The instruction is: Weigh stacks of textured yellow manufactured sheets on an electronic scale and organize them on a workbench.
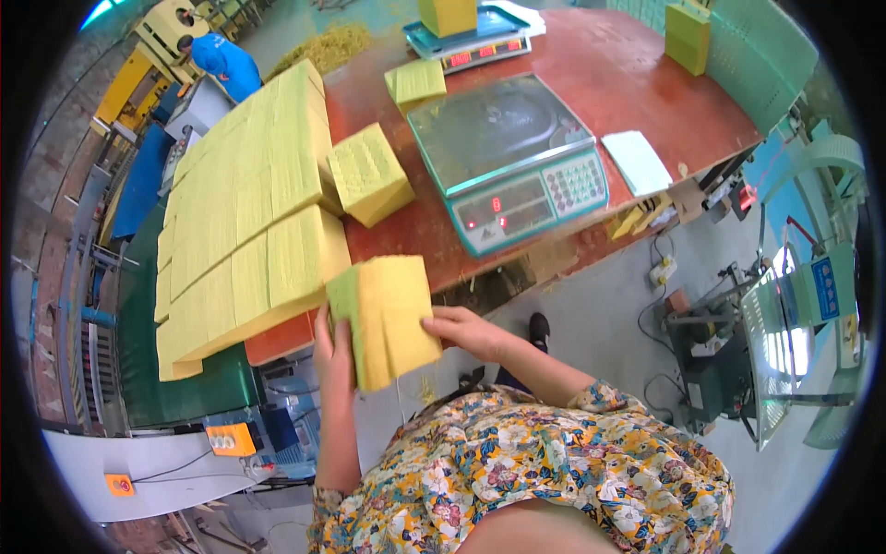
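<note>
both hands clamp the yellow stack upright off the red desk edge: left hand grip wraps its side, right hand grip squares it, near the scale.

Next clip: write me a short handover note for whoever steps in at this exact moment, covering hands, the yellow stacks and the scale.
Left hand and right hand together grip a yellow paper stack held off the table's near edge.
The digital scale has an empty pan.
One loose yellow bundle sits left of it on the red table.
Rows of yellow stacks lie at the left.
The held stack is not yet on the scale.
</note>
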The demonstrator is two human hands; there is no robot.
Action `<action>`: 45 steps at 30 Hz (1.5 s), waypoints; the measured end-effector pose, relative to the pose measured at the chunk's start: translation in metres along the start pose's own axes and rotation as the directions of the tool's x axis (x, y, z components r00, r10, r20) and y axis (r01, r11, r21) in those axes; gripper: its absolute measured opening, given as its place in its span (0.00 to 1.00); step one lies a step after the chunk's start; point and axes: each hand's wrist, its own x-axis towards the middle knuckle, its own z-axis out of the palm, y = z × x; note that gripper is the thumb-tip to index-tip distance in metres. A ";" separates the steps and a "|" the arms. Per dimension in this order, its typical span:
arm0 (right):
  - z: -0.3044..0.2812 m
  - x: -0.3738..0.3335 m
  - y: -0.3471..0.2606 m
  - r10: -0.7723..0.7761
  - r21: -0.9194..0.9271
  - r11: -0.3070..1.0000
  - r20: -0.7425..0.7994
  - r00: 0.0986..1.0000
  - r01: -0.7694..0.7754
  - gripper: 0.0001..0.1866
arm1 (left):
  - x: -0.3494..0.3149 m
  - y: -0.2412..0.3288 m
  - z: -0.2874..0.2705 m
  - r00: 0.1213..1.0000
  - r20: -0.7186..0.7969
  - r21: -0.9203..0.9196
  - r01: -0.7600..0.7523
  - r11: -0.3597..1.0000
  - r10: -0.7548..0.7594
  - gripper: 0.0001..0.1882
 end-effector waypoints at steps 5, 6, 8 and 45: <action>-0.020 -0.021 -0.108 -0.332 -0.125 0.935 0.028 0.943 0.333 0.29 | 0.009 0.050 0.029 0.992 0.124 -0.672 0.103 0.733 -0.026 0.29; -0.033 -0.025 -0.129 -0.387 -0.135 0.915 -0.027 0.922 0.381 0.28 | 0.026 0.050 0.046 0.974 0.225 -0.766 0.180 0.618 -0.004 0.29; -0.069 -0.026 -0.171 -0.500 -0.196 0.861 -0.163 0.850 0.469 0.25 | 0.059 0.079 0.085 0.955 0.249 -0.641 0.039 0.767 0.159 0.28; -0.187 0.041 -0.359 -0.757 -0.937 -0.349 0.284 0.589 0.002 0.23 | 0.250 0.197 0.282 0.855 0.516 -0.844 0.518 0.141 -0.054 0.35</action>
